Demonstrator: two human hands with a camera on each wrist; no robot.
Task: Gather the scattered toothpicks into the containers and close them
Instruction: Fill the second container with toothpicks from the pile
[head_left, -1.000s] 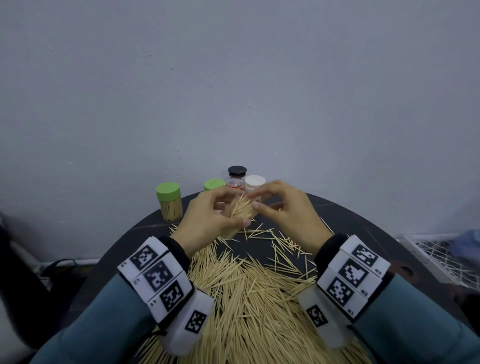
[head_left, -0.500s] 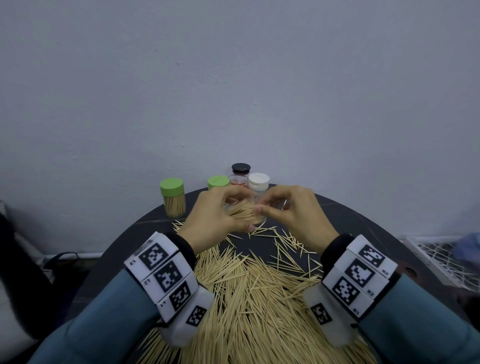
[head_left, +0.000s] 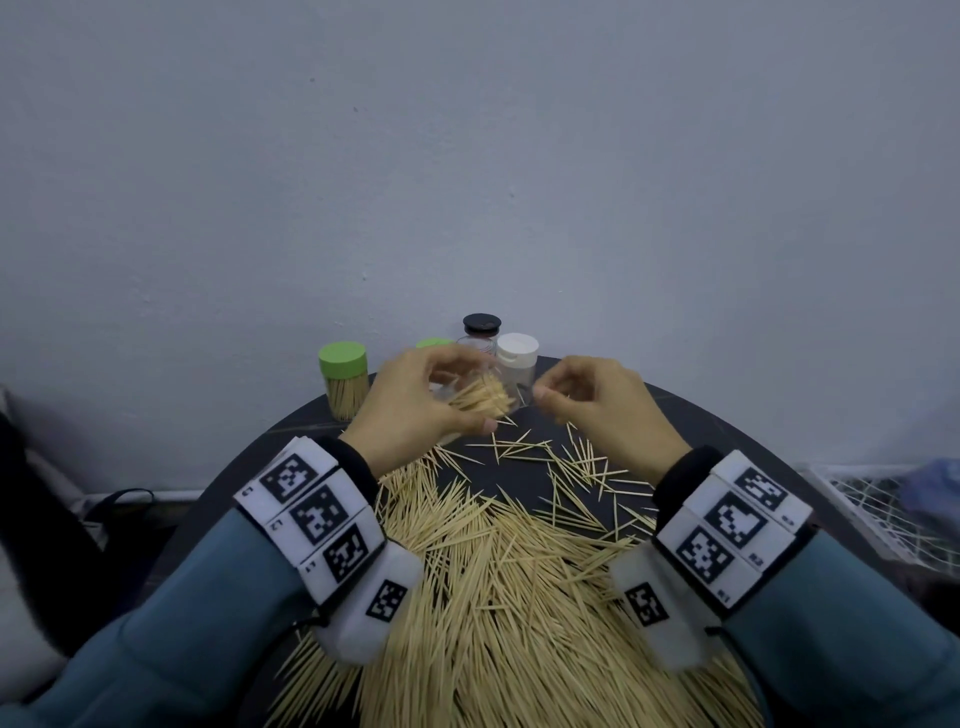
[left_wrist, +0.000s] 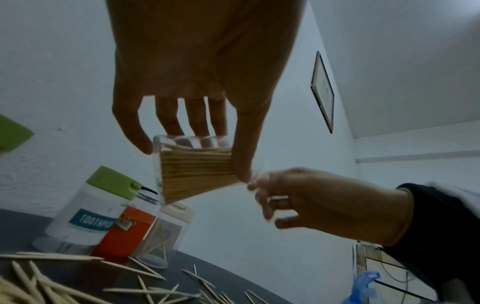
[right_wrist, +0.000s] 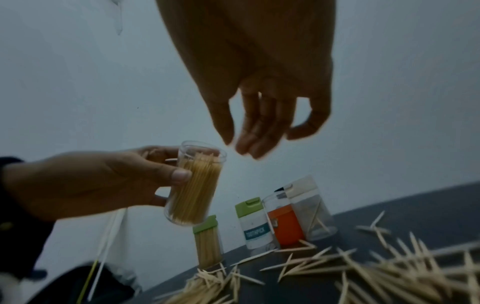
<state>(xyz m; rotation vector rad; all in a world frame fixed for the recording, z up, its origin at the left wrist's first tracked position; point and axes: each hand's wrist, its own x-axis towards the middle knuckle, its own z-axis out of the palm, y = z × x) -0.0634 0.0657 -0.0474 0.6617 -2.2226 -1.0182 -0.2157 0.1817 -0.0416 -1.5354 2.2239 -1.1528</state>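
1. The left hand (head_left: 410, 410) grips a clear cylindrical plastic container (right_wrist: 194, 185), thumb on the near wall and fingers behind it, holding it tilted above the round dark table (head_left: 727, 431).
2. The container is open, with no lid on it, and is packed nearly full of pale wooden toothpicks standing lengthwise.
3. The right hand (head_left: 597, 400) hovers just beside the container's mouth. Its fingers (right_wrist: 249, 144) are loosely bent and blurred; whether they pinch a few toothpicks cannot be told.
4. A large heap of loose toothpicks (head_left: 509, 597) covers the near half of the table, thinning to scattered singles towards the far side.
5. At the far edge stand 4 more containers: a full green-capped tube (head_left: 344, 382), a green-capped jar labelled TOOTHPICK (right_wrist: 255, 222), a black-capped jar with an orange label (right_wrist: 284, 226) and a white-capped clear jar (head_left: 517, 366) holding only a few sticks.
6. Handling judgement: single toothpicks are light, stiff, sharp-tipped and prone to roll, so they are best pinched at mid-length in aligned bundles. The smooth container wall looks slippery; a grip around its middle suits it.
7. Most of the task appears to remain.
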